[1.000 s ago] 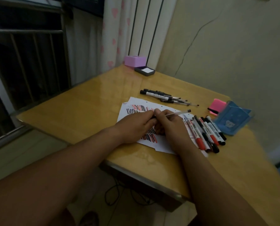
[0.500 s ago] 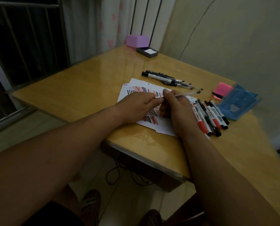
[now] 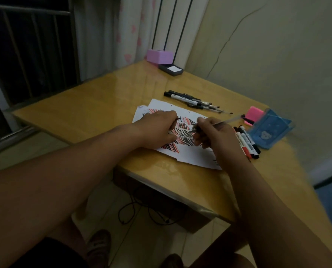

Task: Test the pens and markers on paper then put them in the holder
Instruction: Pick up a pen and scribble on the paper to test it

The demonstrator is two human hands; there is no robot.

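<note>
While the yellow wooden table [image 3: 95, 105] carries all, a white paper sheet [image 3: 196, 157] striped red and black lies at its front edge, a blue plastic holder [image 3: 271, 132] at its right edge. A clear-barrelled pen [image 3: 227, 120] is gripped by the right hand [image 3: 217, 136], tip toward the paper; a black cap [image 3: 178, 119] is pinched by the left hand [image 3: 157, 130]. Testing is judged under way; a stroke, then recapping, is called for.

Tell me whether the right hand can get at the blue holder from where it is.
Probably yes. The blue holder lies just right of the right hand, with only flat-lying markers between and nothing over it. The hand grips a pen, though.
</note>
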